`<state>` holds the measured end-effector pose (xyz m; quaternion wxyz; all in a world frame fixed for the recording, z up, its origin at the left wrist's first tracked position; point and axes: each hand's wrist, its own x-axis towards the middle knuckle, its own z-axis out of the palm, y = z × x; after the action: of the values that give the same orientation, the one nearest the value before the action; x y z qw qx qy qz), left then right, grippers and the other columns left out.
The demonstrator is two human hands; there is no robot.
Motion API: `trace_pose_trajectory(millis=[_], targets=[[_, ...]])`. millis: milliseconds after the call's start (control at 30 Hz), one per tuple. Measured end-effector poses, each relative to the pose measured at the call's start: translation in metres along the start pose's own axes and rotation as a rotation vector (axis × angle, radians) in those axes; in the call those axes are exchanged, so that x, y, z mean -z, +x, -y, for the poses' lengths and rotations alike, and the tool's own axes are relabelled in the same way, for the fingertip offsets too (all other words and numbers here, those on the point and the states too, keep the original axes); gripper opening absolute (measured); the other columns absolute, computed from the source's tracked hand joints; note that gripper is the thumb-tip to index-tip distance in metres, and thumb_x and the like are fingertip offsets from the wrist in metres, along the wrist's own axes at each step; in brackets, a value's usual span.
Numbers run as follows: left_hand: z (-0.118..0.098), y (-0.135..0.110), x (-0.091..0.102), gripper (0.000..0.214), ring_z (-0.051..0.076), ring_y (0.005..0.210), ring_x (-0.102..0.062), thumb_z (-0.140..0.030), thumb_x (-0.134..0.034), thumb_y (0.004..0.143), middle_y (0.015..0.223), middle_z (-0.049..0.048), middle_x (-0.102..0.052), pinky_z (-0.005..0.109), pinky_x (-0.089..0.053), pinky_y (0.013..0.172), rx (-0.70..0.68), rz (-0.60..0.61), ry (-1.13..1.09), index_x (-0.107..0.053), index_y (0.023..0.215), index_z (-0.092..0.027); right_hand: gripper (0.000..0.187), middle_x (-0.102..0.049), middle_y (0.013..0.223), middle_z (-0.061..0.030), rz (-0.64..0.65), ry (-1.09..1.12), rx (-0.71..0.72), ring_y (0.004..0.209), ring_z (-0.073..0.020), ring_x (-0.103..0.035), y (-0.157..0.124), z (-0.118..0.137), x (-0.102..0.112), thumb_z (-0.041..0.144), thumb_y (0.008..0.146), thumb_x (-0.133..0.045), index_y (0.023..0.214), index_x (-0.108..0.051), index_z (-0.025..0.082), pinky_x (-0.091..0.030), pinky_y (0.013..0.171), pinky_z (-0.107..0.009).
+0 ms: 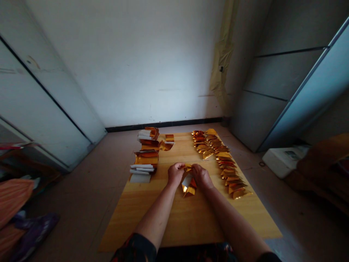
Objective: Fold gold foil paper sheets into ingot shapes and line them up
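Between my two hands, over the middle of the wooden table, is a small piece of gold foil paper (187, 167). My left hand (176, 173) pinches its left end, and my right hand (201, 174) has its fingers closed on the right end. Just below them lies another gold foil sheet (190, 189), partly folded, with a pale grey side showing. To the left, unfolded gold sheets (147, 157) with grey backs are spread in a column. On the right, folded gold foil pieces (229, 169) stand overlapped in long rows.
The wooden table (152, 214) carries all the foil. A few loose gold pieces (165, 145) lie near its far edge. Beyond are a white wall (163, 72) and a grey cabinet (272, 80). A white box (283, 160) sits on the floor at right.
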<state>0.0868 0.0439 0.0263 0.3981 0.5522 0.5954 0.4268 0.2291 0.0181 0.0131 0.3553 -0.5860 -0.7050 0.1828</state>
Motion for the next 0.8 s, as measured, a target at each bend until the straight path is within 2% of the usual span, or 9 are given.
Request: trace_pose_trajectory(millis=[267, 400, 500, 800], targets=[[0.0055, 0.0033, 0.0011, 0.034, 0.015, 0.088, -0.067, -0.001, -0.054, 0.068, 0.093, 0.0033, -0.073, 0.026, -0.05, 0.082, -0.06, 0.09, 0.15, -0.071, 0.092, -0.019, 0.016, -0.066, 0.08, -0.0051, -0.09, 0.037, -0.093, 0.075, -0.0155, -0.06, 0.0017, 0.0013, -0.0013, 0.017, 0.08, -0.043, 0.082, -0.059, 0.02, -0.045, 0.07, -0.023], [0.0023, 0.0045, 0.0029, 0.026, 0.016, 0.091, -0.067, -0.008, -0.053, 0.075, 0.094, 0.0041, -0.073, 0.027, -0.049, 0.087, -0.078, 0.086, 0.194, -0.072, 0.089, -0.019, 0.018, -0.066, 0.077, -0.0037, -0.125, 0.05, -0.096, 0.073, -0.0152, -0.06, 0.003, 0.0002, -0.0039, 0.015, 0.076, -0.042, 0.079, -0.058, 0.02, -0.044, 0.07, -0.023], [0.0, 0.005, 0.0042, 0.027, 0.016, 0.089, -0.067, -0.007, -0.052, 0.074, 0.092, 0.0042, -0.074, 0.027, -0.049, 0.085, -0.07, 0.073, 0.209, -0.073, 0.086, -0.019, 0.017, -0.065, 0.076, -0.0026, -0.129, 0.048, -0.102, 0.072, -0.015, -0.059, 0.0036, 0.0002, -0.0048, 0.017, 0.076, -0.041, 0.077, -0.058, 0.021, -0.044, 0.069, -0.022], [0.0017, 0.0066, 0.0044, 0.032, 0.015, 0.088, -0.066, -0.006, -0.048, 0.071, 0.09, 0.0028, -0.074, 0.024, -0.048, 0.083, -0.122, 0.146, 0.252, -0.073, 0.084, -0.02, 0.018, -0.063, 0.071, -0.0017, -0.095, 0.043, -0.1, 0.065, -0.0145, -0.056, 0.0037, 0.0014, 0.0037, 0.022, 0.077, -0.039, 0.076, -0.057, 0.021, -0.04, 0.063, -0.021]])
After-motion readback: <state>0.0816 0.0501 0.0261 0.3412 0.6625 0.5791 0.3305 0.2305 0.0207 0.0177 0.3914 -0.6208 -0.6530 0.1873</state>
